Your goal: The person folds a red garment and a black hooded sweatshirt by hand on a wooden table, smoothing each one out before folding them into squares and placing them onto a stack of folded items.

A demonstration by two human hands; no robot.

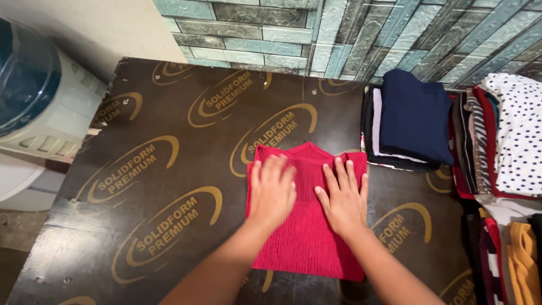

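Both hands lay flat, palms down and fingers spread, on a folded red garment (307, 226): the left hand (272, 189) on its left half, the right hand (343, 197) just beside it. That garment rested on the dark counter (141, 169), near a navy folded stack (409, 116).

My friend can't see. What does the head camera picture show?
Two bare hands, left hand and right hand, press flat on a folded red garment on a dark printed board. A stack of folded clothes with navy on top sits to the right.
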